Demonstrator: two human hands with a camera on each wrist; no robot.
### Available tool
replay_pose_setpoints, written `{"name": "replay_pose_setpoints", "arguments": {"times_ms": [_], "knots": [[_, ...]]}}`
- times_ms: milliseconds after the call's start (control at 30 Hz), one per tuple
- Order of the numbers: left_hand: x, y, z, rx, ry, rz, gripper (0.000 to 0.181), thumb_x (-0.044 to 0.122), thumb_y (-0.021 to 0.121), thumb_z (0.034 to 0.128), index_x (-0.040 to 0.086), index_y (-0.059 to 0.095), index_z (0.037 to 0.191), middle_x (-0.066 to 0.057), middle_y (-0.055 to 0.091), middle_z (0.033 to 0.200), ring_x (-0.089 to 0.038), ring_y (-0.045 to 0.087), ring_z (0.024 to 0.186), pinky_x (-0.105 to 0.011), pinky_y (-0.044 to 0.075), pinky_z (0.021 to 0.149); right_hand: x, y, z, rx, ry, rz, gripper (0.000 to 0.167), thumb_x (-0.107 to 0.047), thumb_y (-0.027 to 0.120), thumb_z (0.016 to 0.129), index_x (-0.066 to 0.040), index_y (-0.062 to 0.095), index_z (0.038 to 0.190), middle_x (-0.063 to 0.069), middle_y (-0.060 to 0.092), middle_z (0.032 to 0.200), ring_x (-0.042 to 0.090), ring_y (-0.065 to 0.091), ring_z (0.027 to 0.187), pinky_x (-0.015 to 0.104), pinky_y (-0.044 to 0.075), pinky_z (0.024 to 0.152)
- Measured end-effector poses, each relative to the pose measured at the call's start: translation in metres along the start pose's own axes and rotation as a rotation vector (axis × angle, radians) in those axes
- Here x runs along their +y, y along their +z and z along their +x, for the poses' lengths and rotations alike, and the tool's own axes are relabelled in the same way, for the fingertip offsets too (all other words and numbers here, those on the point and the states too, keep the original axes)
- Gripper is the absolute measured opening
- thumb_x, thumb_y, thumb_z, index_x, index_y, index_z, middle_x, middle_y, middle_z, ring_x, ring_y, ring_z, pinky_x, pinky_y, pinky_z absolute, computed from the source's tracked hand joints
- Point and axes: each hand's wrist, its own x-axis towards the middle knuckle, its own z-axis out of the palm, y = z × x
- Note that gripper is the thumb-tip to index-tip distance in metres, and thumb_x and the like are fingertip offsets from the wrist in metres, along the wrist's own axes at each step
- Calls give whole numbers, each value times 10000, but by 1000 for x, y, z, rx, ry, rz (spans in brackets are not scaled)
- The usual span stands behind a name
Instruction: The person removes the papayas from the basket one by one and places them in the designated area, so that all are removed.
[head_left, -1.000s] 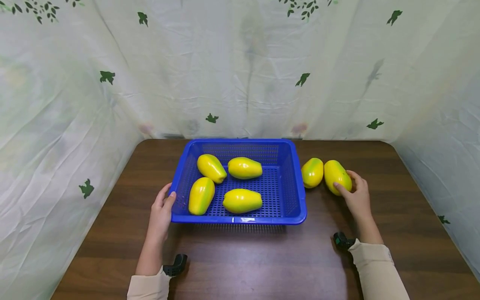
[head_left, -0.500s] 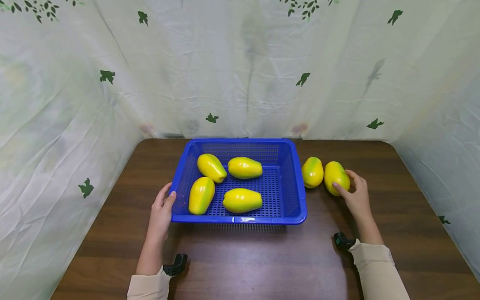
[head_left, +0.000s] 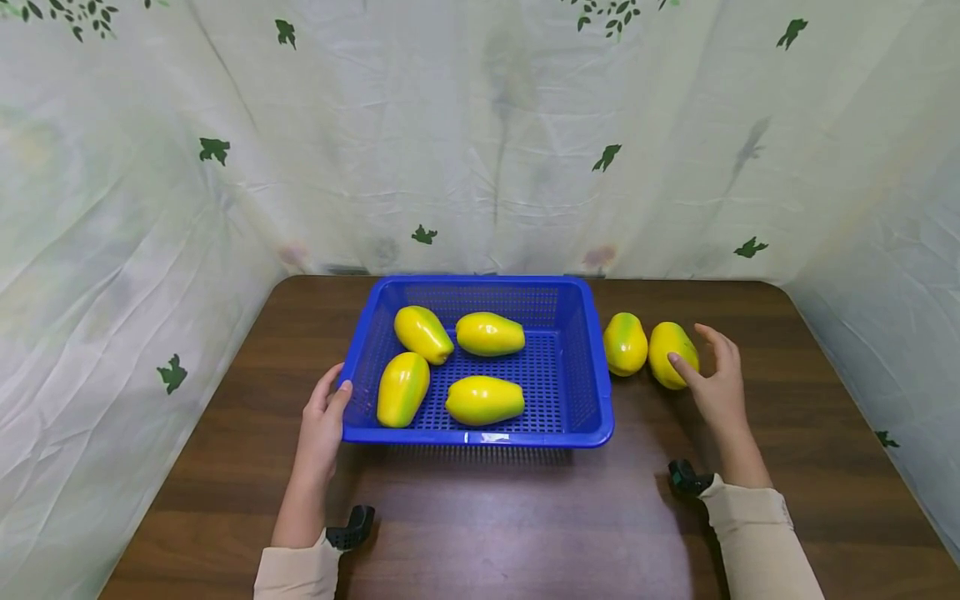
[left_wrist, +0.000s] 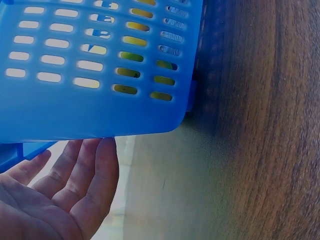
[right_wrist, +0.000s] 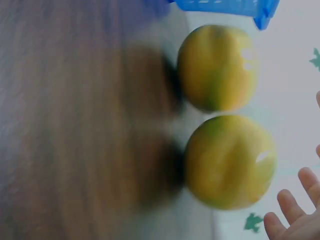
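From my remote station, I watched my left hand grip the blue perforated plastic basket; my right hand was spread wide beside a glossy yellow-green oval fruit.

Right hand has let go of the rightmost yellow-green fruit. A second ago it gripped the near end; I now see the fingers spread wider, off its skin. Fruit has turned slightly, slanting less than before.

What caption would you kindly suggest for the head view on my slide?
Left hand holds a blue basket containing four yellow fruits; right hand is beside two more on the table.
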Motion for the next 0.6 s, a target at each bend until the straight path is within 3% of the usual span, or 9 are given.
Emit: {"name": "replay_pose_setpoints", "arguments": {"times_ms": [200,367,600], "knots": [[0,0,0,1,5,6,545,438,369,939,186,268,1412,-154,359,1330,-318,418,1095,-485,347,917,-20,0,4,-20,-62,19,628,-223,670,817,-101,369,1354,115,286,1360,338,269,1235,485,201,1005],[-1,0,0,-2,-1,0,545,439,372,938,189,269,1410,-151,358,1328,-318,419,1092,-483,348,917,-52,0,5,-54,-111,43,634,-173,664,821,-85,350,1365,121,285,1368,333,264,1233,454,168,1025],[1,0,0,-3,0,1,535,432,361,943,194,266,1413,-150,368,1323,-303,428,1084,-471,356,912,-76,6,16,-74,-202,21,639,-212,684,806,-189,372,1363,45,328,1357,274,303,1222,478,212,1002]]}}
